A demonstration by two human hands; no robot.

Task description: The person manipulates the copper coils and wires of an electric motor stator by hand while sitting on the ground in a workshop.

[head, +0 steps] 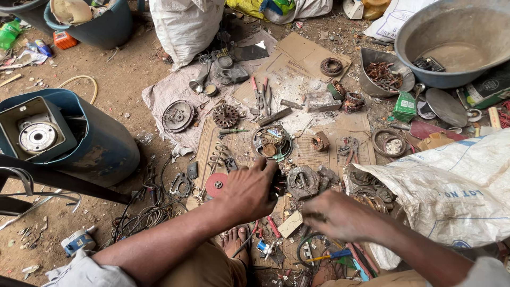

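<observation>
My left hand (247, 191) is closed around a small dark motor part (278, 184), of which only one edge shows past my fingers. It hovers over flattened cardboard (313, 154) littered with scrap. My right hand (340, 215) sits lower and to the right, its fingers curled loosely and blurred; I see nothing in it. Between the two hands lies a grey metal motor housing (303, 182). A red disc (216, 184) rests just left of my left wrist.
A white woven sack (451, 186) of metal scrap lies at right. A blue barrel (90, 141) on its side is at left. Pliers (261, 95), a fan motor plate (178, 115), a gear (226, 115) and a big metal basin (457, 45) lie beyond.
</observation>
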